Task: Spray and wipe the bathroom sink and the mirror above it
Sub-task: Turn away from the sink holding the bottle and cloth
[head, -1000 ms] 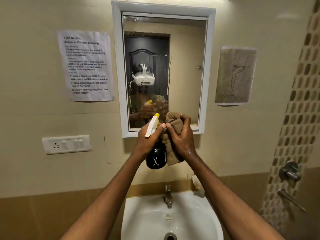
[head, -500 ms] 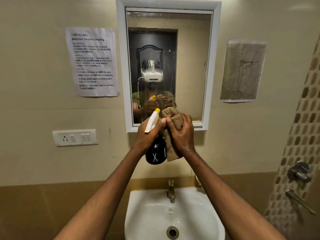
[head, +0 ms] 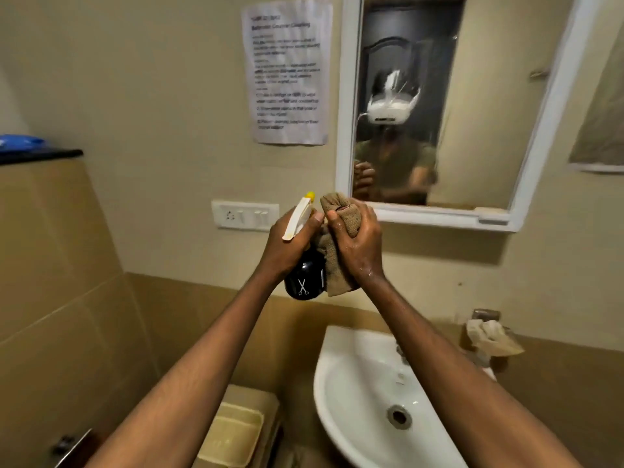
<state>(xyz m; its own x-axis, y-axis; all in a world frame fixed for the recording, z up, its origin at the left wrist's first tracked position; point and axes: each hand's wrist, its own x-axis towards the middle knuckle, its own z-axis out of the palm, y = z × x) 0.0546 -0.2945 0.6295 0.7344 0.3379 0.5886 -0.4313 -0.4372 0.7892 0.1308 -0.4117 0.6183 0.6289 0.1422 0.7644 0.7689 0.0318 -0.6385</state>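
My left hand (head: pixel 289 245) grips a black spray bottle (head: pixel 305 278) with a white trigger head and yellow nozzle, held up in front of the wall left of the mirror. My right hand (head: pixel 358 241) is closed around a bunched brown cloth (head: pixel 337 211) pressed against the bottle. The white-framed mirror (head: pixel 472 96) hangs up and to the right; its glass shows streaks and my reflection. The white sink (head: pixel 354 393) with its drain sits below my right forearm, which hides most of the tap.
A printed paper sheet (head: pixel 287 72) is taped left of the mirror, with a white switch plate (head: pixel 244 214) beneath it. A dark ledge (head: pixel 40 155) with something blue sits far left. A crumpled rag (head: pixel 493 336) lies by the sink. A tan bin (head: pixel 236 430) stands below.
The view has swung left and down, so the mirror and sink now sit to the right. Both hands keep the same hold on bottle and cloth, now in front of the wall beside the switch plate.
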